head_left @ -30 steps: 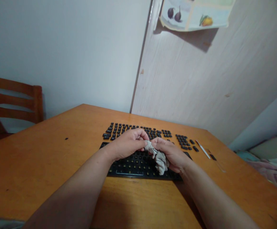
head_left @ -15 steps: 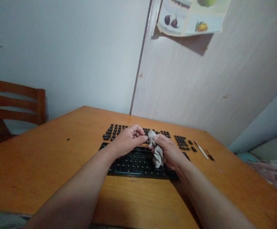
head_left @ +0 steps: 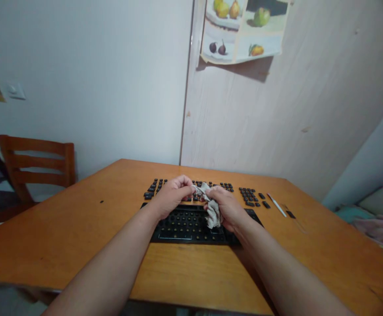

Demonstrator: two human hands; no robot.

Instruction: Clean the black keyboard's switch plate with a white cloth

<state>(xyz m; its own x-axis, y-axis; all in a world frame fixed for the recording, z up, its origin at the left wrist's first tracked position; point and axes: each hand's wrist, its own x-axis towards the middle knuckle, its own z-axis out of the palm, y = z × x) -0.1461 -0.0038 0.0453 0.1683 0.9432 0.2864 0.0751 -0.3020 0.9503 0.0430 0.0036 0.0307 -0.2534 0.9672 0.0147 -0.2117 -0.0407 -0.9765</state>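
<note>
A crumpled grey-white cloth (head_left: 214, 215) hangs from my right hand (head_left: 227, 206), whose fingers are closed around it. Thumb and fingertips of my left hand (head_left: 175, 194) pinch the cloth's upper left end, so a strip of it stretches between both hands. Below them lies a black keyboard (head_left: 181, 228) with its keycaps off and small pale key stems showing. Behind the hands, loose black keycaps (head_left: 247, 193) are laid out in rows on the table; the hands cover some of them.
On the wooden table (head_left: 106, 237), a white pen-like tool (head_left: 277, 205) and a thin tool with a dark middle (head_left: 290, 214) lie to the right. One small dark piece (head_left: 101, 202) sits at left. A wooden chair (head_left: 40, 164) stands beyond the left edge; a fruit poster (head_left: 240, 33) hangs on the wall.
My left hand has closed its pinch on the cloth's end and drawn it leftward. The camera view has tilted up and shifted slightly left.
</note>
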